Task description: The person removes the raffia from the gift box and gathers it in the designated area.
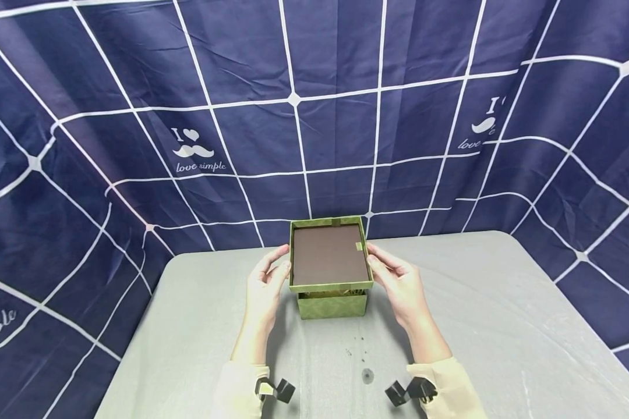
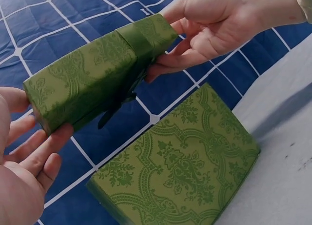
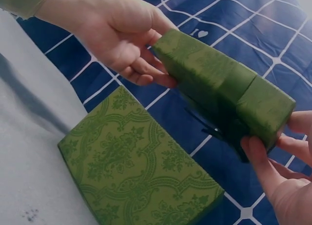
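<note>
Left hand (image 1: 264,286) has its fingertips and thumb on one side edge of a green, square, patterned box lid (image 1: 330,256); right hand (image 1: 400,286) pinches the opposite edge the same way. Both grasping, neither released.

Head view shows only the lid's recessed brown inner panel (image 1: 320,247) with a small pale tag (image 1: 359,246) near its right edge. Wrist views show the outer wall instead: a dark green ribbon band (image 2: 136,42) and a bow (image 2: 117,108) hanging off the face turned away from the head camera. They also show the embossed floral pattern on the green box base (image 2: 180,161); head view gives just a plain-looking strip of it.

Around: grey-white tabletop (image 1: 199,337) with a dark round stain (image 1: 367,376), navy white-gridded curtain (image 1: 251,139) behind. Lid blocks most of the base's opening in head view; a sliver of straw-coloured filling (image 1: 346,293) shows, details too small.

Lid sits between the hands, raised and tilted, apart from the base, which stands on the tabletop below, touched by neither hand.
</note>
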